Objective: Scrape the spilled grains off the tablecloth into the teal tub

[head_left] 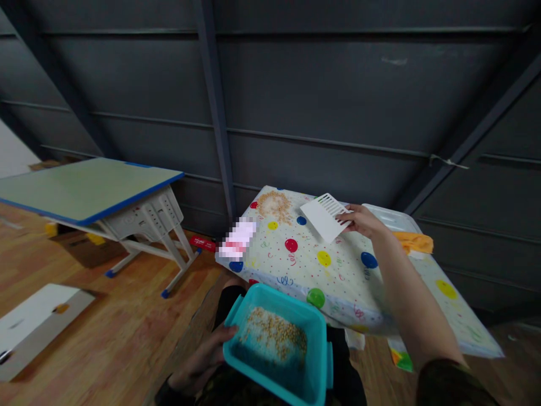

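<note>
My left hand (214, 349) is closed on the left rim of a teal plastic basin (274, 298), which rests on my lap. Scattered over its bottom are small, pale, bean-like grains (279, 332) with some white powder. Out over the table, my right hand (360, 221) grips the right edge of a thin white slotted panel (324, 221). The panel is tilted, its row of slots toward the far side. To its left, on the tablecloth (270, 270), lies a ring of similar grains (274, 206) around white powder.
A shallow whitish tray (391, 219) and an orange cloth (412, 242) lie at the table's right. A blurred pink-white item (239, 239) is at its left corner. Another desk (97, 186) and a white box (42, 327) stand left. A dark wall (321, 96) rises behind.
</note>
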{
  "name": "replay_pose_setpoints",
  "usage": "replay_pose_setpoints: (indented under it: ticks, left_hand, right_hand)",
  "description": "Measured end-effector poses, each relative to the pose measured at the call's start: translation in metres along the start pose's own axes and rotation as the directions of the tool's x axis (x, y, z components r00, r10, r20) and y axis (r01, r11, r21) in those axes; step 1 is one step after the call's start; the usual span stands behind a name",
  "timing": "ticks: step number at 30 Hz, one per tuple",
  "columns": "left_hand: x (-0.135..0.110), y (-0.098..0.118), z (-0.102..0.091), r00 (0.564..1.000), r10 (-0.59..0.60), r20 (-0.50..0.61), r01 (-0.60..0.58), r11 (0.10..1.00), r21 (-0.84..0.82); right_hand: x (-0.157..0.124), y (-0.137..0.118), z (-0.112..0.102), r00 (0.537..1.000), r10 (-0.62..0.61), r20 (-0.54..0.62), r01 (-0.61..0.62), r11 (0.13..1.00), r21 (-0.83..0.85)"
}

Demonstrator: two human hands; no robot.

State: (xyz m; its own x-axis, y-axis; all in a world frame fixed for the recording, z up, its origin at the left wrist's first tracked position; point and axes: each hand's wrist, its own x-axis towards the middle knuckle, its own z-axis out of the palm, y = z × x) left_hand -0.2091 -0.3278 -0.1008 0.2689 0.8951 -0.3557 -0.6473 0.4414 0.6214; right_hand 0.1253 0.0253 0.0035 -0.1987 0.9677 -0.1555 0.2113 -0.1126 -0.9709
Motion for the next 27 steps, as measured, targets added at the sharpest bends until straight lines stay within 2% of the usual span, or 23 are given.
replay_pose_setpoints:
  ticks: [7,11,14,19,22,27]
  left_hand:
    - [0.012,-0.011,-0.008,0.988,-0.153,0.024,0.153,0.988,-0.023]
    - [0.018,-0.018,-0.018,0.99,-0.136,0.023,0.134,0.989,0.06]
    - [0.021,-0.023,-0.019,0.992,-0.112,0.062,0.105,0.989,0.103]
    - [0.02,-0.022,-0.002,0.966,-0.204,0.16,0.202,0.979,0.034]
    - [0.02,-0.017,0.003,0.973,-0.201,0.116,0.186,0.974,0.13]
    - [0.024,-0.013,-0.002,0.985,-0.145,0.089,0.122,0.966,0.226]
  right_hand:
    - [-0.062,0.044,-0.018,0.993,0.062,-0.105,-0.05,0.993,0.108]
    - [-0.076,0.056,-0.013,0.986,0.089,-0.144,-0.065,0.984,0.164]
    - [-0.077,0.055,0.001,0.982,0.105,-0.158,-0.072,0.977,0.199]
    - [-0.072,0.051,0.033,0.982,0.11,-0.152,-0.071,0.967,0.245]
    - [-0.069,0.051,0.053,0.987,0.118,-0.112,-0.081,0.953,0.292]
    - [-0.068,0.049,0.081,0.995,0.092,-0.046,-0.069,0.926,0.372]
